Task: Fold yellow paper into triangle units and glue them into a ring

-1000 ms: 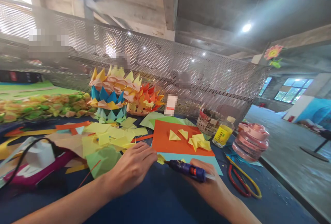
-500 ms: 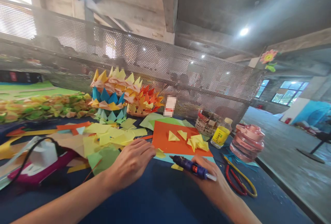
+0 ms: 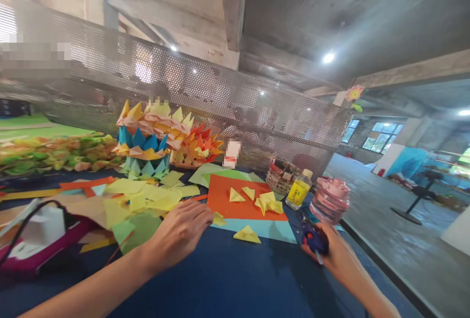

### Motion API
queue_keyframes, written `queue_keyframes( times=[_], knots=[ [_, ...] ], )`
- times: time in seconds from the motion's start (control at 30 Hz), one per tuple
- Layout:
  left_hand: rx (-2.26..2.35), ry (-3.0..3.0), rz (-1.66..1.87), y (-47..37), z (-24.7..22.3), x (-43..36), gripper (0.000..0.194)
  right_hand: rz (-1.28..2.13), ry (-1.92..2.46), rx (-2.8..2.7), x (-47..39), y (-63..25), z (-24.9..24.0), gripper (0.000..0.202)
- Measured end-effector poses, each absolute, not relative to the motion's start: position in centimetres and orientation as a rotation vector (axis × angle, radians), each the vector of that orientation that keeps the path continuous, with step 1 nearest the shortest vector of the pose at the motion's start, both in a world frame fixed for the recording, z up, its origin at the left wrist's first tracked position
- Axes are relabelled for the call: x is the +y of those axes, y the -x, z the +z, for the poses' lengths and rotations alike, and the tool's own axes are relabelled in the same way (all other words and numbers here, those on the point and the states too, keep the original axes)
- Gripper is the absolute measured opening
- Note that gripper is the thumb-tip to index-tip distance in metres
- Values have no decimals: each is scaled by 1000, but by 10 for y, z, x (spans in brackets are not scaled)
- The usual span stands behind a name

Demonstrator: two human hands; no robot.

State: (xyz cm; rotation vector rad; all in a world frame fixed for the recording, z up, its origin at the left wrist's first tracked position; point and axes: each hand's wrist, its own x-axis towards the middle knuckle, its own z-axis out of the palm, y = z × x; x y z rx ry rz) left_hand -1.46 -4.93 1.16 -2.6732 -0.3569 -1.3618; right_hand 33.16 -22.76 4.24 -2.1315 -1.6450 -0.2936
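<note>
Apparently midway: folded yellow paper triangles, one o'clock, mostly on rectangular orange card; flat yellow sheets, eleven o'clock, seemingly unworked. Right hand grasps dark-blue glue gun; left hand, grip unclear.

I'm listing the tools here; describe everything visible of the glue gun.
The glue gun is dark blue-purple, seemingly plastic, with a reddish patch. A pale, translucent stick juts from its rear toward the viewer. The right hand holds it just this side of the pink bottle. Its nozzle cannot be made out.
</note>
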Motion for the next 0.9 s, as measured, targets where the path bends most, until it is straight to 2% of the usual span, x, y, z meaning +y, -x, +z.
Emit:
queue_keyframes(
  times=[0.2, 0.33, 0.47, 0.57, 0.67, 0.77, 0.9],
  knots=[
    [-384, 2693, -1356, 15, 12, -51, 24, -329, 2365, -1362, -254, -386, 28, 43],
    [-392, 2699, -1379, 16, 13, -51, 23, -389, 2347, -1322, -269, -402, 17, 39],
    [-404, 2701, -1386, 16, 11, -50, 22, -364, 2322, -1372, -284, -412, 9, 47],
    [-420, 2729, -1351, 15, 10, -49, 24, -480, 2354, -1417, -291, -401, 20, 52],
    [-428, 2741, -1339, 14, 9, -50, 24, -680, 2336, -1468, -280, -359, 44, 46],
    [-417, 2749, -1338, 14, 8, -51, 22, -364, 2119, -1755, -247, -297, 63, 33],
    [-431, 2775, -1299, 13, 6, -50, 22, 21, 2001, -2045, -190, -239, 65, 32]
  ],
)
